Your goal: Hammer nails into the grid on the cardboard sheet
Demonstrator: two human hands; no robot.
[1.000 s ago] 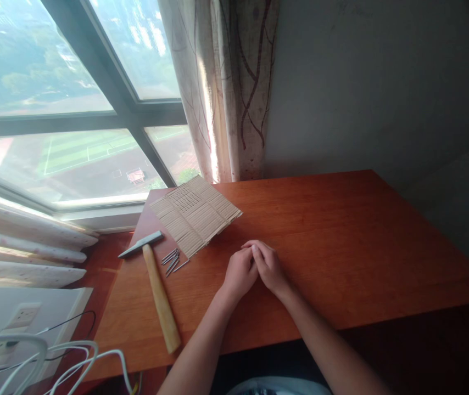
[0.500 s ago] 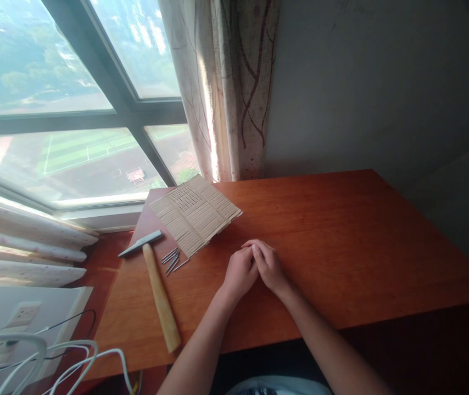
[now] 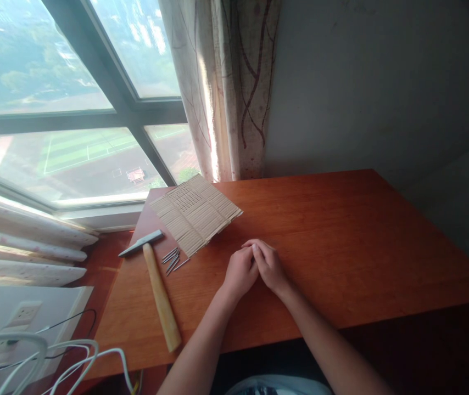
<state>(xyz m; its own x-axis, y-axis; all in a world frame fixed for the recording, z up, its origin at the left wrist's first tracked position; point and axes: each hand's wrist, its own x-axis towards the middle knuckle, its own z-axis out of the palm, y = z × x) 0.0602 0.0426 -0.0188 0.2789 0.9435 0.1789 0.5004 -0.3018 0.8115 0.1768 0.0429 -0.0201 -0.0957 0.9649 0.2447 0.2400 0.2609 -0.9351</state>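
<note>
My left hand [image 3: 239,270] and my right hand [image 3: 269,267] rest clasped together above the wooden table, the fingers closed on each other. No object shows in either hand, though the inner sides of the palms are hidden. Just beyond my left hand lies a sheet of corrugated cardboard [image 3: 201,215], with a grid of small holes in its far part. Several steel nails [image 3: 171,260] are heaped by the cardboard's near corner. To their left is a hammer [image 3: 160,299], its wooden handle pointing toward me and its grey metal head at the far end.
The brown table [image 3: 333,236] reaches right toward a grey wall [image 3: 366,88]. A window [image 3: 94,153] and patterned curtains [image 3: 226,93] stand behind its left side. White cables [image 3: 90,351] loop at the lower left, near a wall socket [image 3: 25,314].
</note>
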